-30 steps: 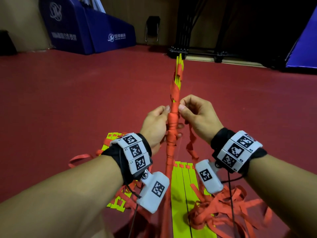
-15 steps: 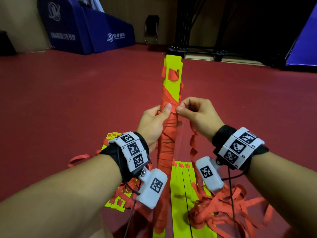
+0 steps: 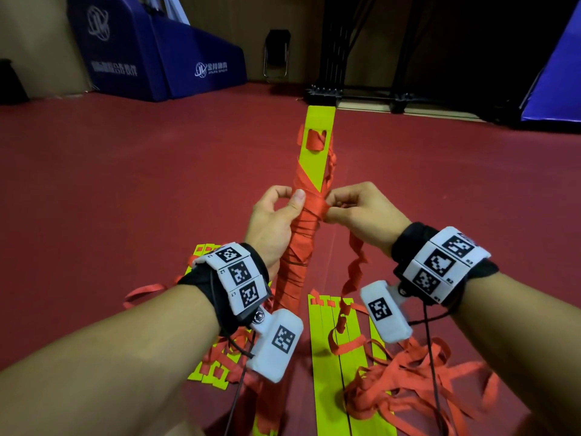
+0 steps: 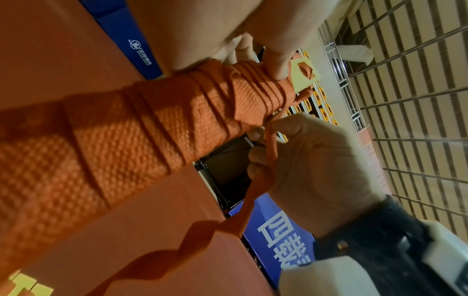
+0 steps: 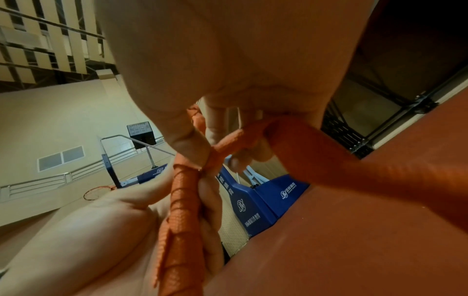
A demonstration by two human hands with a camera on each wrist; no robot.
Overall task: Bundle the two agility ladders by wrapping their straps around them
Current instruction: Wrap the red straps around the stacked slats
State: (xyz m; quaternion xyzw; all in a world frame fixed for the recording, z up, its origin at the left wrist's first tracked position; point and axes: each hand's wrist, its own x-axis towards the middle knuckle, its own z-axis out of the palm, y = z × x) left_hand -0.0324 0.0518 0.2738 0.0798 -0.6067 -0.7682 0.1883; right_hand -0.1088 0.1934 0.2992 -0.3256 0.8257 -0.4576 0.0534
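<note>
Head view. A bundled agility ladder (image 3: 309, 215), its yellow rungs stacked and bound in many turns of red strap, stands tilted slightly from upright at the centre, its bare yellow top end pointing to 12 o'clock and its lower end running off the frame at 6 o'clock. The left hand (image 3: 272, 221) has its grip closed round the bundle from the 9 o'clock side, thumb laid across the uppermost turns. The right hand (image 3: 361, 212), at 3 o'clock of the bundle, has its grip pinched on the free strap (image 3: 353, 272) just where it leaves the wrapping; the strap hangs twisted from the fingers (image 4: 255, 156) down toward 5 o'clock.

A second agility ladder (image 3: 333, 357) lies flat on the red floor (image 3: 125, 199) at 6 o'clock, its rungs side by side, with loose straps (image 3: 418, 385) heaped over its 4 o'clock side. More yellow rungs (image 3: 209, 371) show under the left wrist at 7 o'clock. Blue padded blocks (image 3: 163, 58) stand at 11 o'clock.
</note>
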